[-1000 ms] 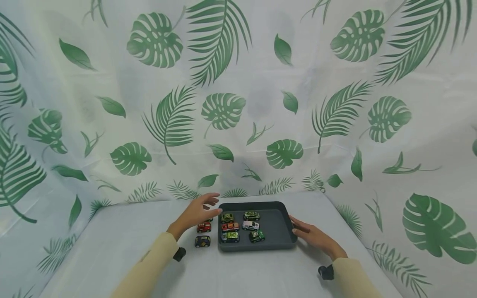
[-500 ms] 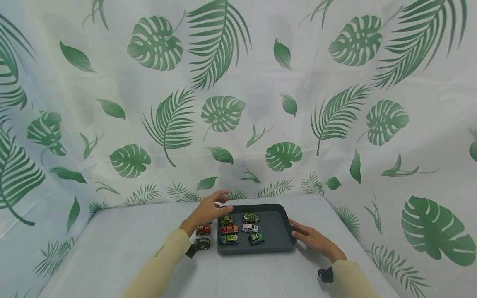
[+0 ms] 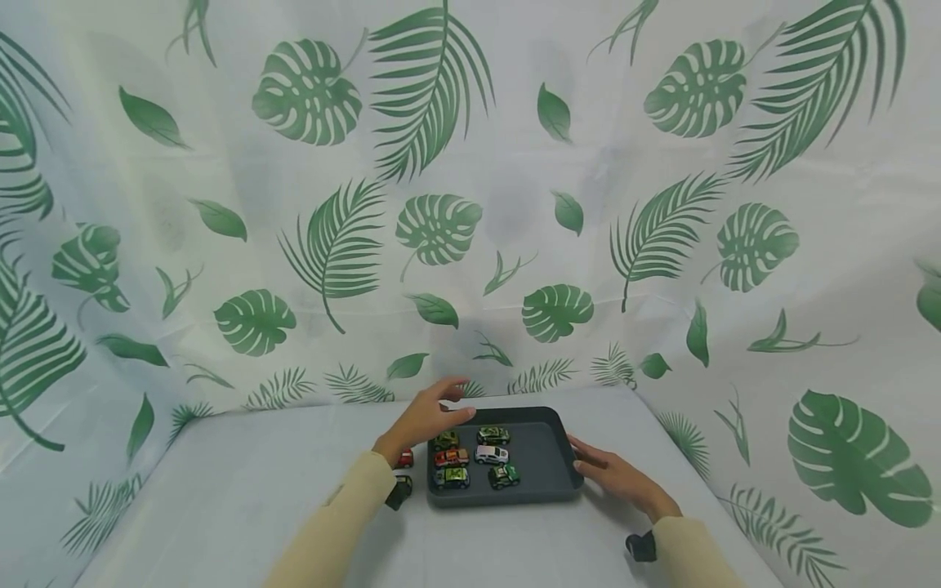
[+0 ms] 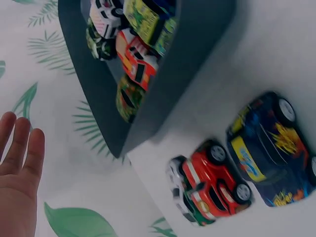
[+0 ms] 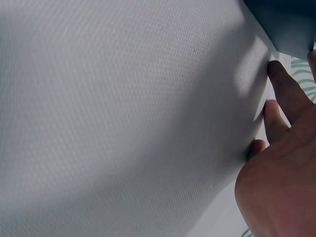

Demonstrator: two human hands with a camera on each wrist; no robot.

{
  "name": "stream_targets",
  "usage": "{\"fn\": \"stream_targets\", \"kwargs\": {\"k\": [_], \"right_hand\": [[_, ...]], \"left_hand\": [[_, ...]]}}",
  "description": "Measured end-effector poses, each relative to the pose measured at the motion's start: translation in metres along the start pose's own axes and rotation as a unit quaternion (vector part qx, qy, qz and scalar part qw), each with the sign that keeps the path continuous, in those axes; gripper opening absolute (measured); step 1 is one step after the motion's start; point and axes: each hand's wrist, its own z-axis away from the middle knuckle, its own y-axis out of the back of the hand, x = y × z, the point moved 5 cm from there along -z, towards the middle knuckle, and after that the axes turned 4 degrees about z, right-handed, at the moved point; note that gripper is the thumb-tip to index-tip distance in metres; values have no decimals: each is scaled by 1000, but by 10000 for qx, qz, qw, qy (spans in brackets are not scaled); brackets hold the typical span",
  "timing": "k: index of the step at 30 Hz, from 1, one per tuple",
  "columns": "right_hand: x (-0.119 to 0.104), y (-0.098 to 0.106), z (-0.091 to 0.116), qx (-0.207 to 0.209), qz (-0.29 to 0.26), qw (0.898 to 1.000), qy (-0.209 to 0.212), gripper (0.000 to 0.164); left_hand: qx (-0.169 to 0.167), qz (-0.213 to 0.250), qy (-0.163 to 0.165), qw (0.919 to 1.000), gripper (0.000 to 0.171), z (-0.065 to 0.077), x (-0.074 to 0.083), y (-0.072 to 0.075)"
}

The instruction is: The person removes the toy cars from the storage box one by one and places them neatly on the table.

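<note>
Nearest, on the left of the tabletop (image 3: 235, 498), a dark toy car (image 4: 269, 153) stands outside the tray, partly behind the left wrist in the head view. Just beyond it is a red car (image 4: 215, 182); a white and green shape (image 4: 178, 185) against that one may be a third, but this is hard to tell.

The grey tray (image 3: 507, 495) lies beside them. Its nearest row has a lime car (image 3: 452, 478) and a green-and-white car (image 3: 503, 476); the middle row, an orange car (image 3: 452, 457) and a white car (image 3: 491, 455); the far row, an olive car (image 3: 446, 441) and a camouflage car (image 3: 492, 435). Judging by this layout, six cars are already placed inside, while at least the dark and red ones are left out.

The right hand (image 3: 621, 474) lies at the tray's right wall, fingers extended and seeming to touch it rather than grip it.

Farther off, the left hand (image 3: 430, 420) hangs over the tray's far left corner, fingers loosely spread and holding nothing. The olive car sits just below its thumb, apparently untouched; the dark and red cars lie back by the wrist, well apart from the fingertips.

Behind everything hangs a leaf-printed sheet (image 3: 507, 171).
</note>
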Motion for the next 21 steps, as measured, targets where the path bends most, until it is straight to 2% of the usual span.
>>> {"fn": "stream_targets", "kwargs": {"k": [9,21], "right_hand": [[2,-1,-2,16,7,10000,-63,65],[0,1,1,-66,-74,9999,76,64]], "left_hand": [[-31,48,27,10000,63,-14,11,-13],[-175,197,-140,9996,61,-31,19,-33]]}}
